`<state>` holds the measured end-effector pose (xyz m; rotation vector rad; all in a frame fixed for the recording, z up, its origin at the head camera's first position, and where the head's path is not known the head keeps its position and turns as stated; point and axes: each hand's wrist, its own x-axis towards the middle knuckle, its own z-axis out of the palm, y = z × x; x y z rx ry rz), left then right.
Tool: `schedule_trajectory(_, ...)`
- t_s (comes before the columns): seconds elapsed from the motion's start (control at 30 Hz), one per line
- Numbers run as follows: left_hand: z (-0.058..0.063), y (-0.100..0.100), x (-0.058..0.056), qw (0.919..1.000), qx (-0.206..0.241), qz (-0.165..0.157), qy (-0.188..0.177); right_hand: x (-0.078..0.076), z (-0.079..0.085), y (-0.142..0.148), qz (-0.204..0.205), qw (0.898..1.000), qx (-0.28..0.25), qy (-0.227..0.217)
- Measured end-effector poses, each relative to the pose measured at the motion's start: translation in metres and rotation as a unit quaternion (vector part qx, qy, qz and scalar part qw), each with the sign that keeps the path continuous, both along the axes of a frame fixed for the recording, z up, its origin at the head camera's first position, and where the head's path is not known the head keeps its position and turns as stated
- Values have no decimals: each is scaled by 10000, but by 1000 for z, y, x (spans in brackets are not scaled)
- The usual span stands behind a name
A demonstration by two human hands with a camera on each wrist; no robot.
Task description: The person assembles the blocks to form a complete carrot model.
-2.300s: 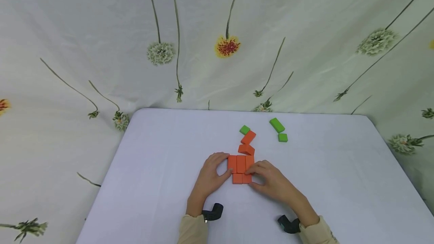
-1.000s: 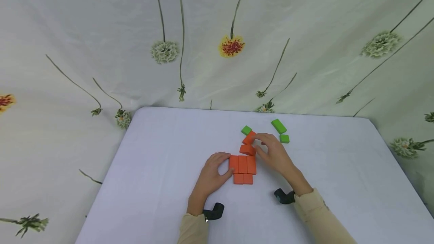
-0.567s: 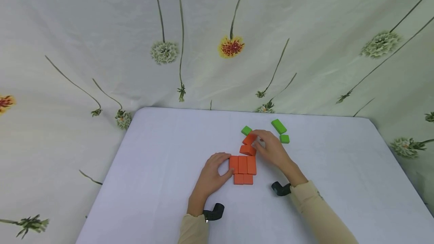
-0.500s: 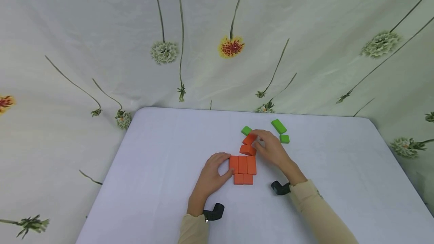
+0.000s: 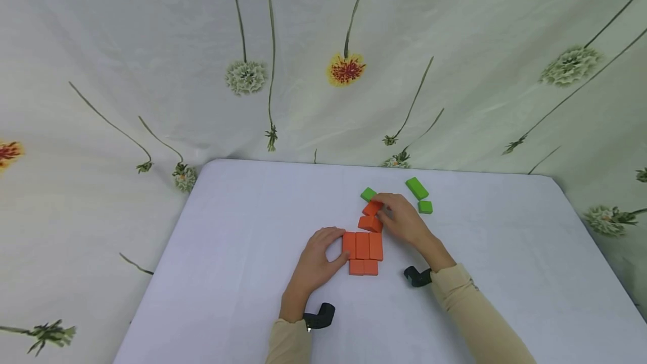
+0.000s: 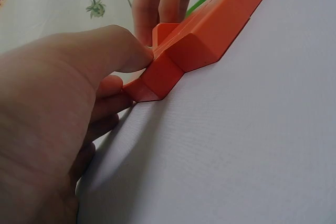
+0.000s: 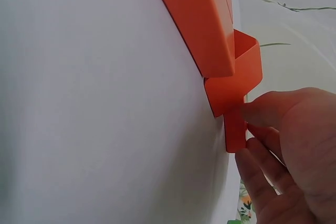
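Right hand (image 5: 402, 222) pinches an orange block (image 5: 372, 207), my left hand (image 5: 314, 263) the orange cluster (image 5: 362, 245); only head view catches all three green blocks (image 5: 417, 188)!

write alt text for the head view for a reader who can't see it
A person's right hand pinches an angled orange block on a white table while the left hand grips the left edge of five grouped orange blocks. Another orange block sits between; three green blocks lie farther back, before a flower-patterned cloth.
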<state>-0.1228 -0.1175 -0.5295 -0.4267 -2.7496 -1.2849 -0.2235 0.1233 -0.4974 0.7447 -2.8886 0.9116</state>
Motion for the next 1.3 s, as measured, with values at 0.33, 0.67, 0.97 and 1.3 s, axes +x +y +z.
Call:
schedule_trajectory(0.33, 0, 1, 0, 10000, -28, 17, 10, 1, 4, 2, -15, 9998, 195, 88)
schedule_trajectory(0.67, 1, 2, 1, 9999, -113, 61, -20, 7, 3, 11, -234, 9990, 379, -31)
schedule_trajectory(0.97, 0, 3, 0, 9999, -145, 59, 30, 12, 4, 21, -346, 9979, 504, -199)
schedule_trajectory(1.3, 0, 2, -1, 9998, -171, 59, 77, 20, 6, 28, -427, 9986, 226, -215)
